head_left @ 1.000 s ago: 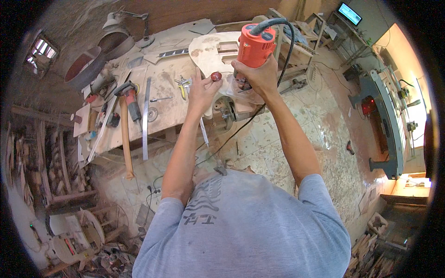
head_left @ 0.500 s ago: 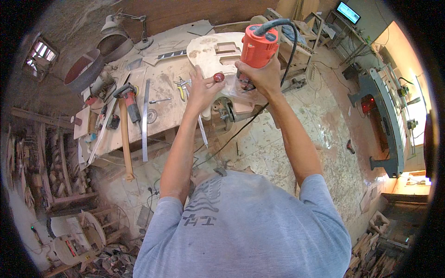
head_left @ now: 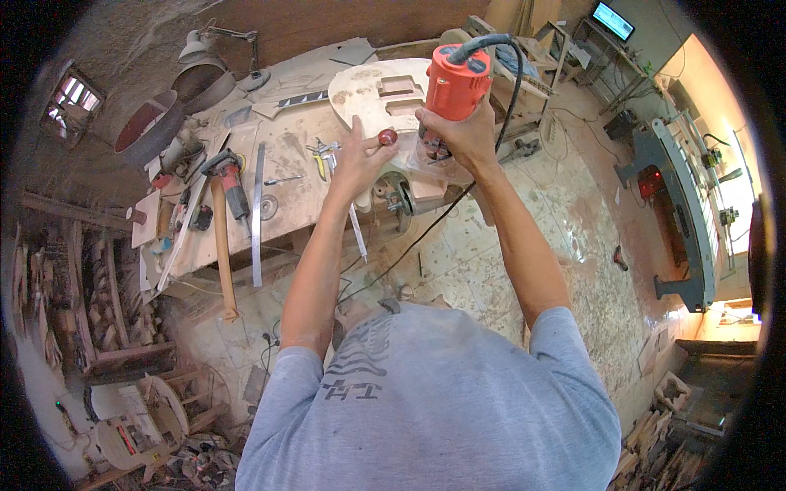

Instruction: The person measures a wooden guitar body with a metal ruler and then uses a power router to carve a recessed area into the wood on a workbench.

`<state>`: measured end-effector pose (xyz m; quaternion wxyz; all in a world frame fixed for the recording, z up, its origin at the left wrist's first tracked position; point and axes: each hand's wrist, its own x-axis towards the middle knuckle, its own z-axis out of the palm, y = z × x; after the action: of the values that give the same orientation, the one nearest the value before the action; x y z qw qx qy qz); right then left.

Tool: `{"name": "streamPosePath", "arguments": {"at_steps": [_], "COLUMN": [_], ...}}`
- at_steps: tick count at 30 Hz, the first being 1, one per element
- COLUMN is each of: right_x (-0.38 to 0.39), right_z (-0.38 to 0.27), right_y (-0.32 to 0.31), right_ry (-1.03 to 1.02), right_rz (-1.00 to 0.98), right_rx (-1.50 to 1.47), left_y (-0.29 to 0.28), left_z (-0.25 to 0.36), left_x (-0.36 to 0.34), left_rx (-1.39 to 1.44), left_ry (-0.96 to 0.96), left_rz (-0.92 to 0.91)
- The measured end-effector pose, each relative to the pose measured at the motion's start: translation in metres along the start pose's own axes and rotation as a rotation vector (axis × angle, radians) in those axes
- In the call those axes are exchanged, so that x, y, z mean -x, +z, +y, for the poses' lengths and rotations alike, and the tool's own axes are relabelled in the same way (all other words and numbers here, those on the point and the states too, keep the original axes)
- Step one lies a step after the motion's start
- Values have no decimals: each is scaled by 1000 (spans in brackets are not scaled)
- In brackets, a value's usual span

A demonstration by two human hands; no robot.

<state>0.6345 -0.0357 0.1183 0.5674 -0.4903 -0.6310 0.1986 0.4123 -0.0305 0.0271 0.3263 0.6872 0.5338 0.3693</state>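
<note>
The board point(head_left: 354, 96), pale and rounded, lies at the right of the desk point(head_left: 286, 209), with your router point(head_left: 458, 86) over its near right part. Two cutouts point(head_left: 398, 85) are already formed in the board, farther from you. The work looks partway along to me, but the bit is out of sight, so how much cutting remains cannot be told. Your right hand point(head_left: 468, 141) has its fingers wrapped round the router body; your left hand point(head_left: 359, 162) appears to grasp the red knob point(head_left: 387, 137) with its fingers. The cord point(head_left: 518, 86) loops to the right. Left of your hands lie pliers point(head_left: 320, 165), a ruler point(head_left: 259, 214) and a grinder point(head_left: 234, 190); a lamp point(head_left: 194, 49) stands at the far left.
</note>
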Motion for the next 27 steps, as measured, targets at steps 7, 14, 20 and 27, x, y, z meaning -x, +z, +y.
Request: {"name": "streamPosePath", "arguments": {"at_steps": [7,14,20,27], "right_x": [-1,5,5,4], "right_z": [10,-18,-19,-20], "right_y": [8,7,11,14], "right_ry": [4,-27,-35,-16], "right_rz": [13,33,29,-1], "right_rx": [13,13,14,-12], "left_y": [-3,-5,-3,-5], "left_z": [8,2,-5,-7], "left_x": [3,3,5,6], "left_rx": [-32,72,180,306], "left_ry": [-2,-44,-9,-16], "left_rz": [26,25,46,26]}}
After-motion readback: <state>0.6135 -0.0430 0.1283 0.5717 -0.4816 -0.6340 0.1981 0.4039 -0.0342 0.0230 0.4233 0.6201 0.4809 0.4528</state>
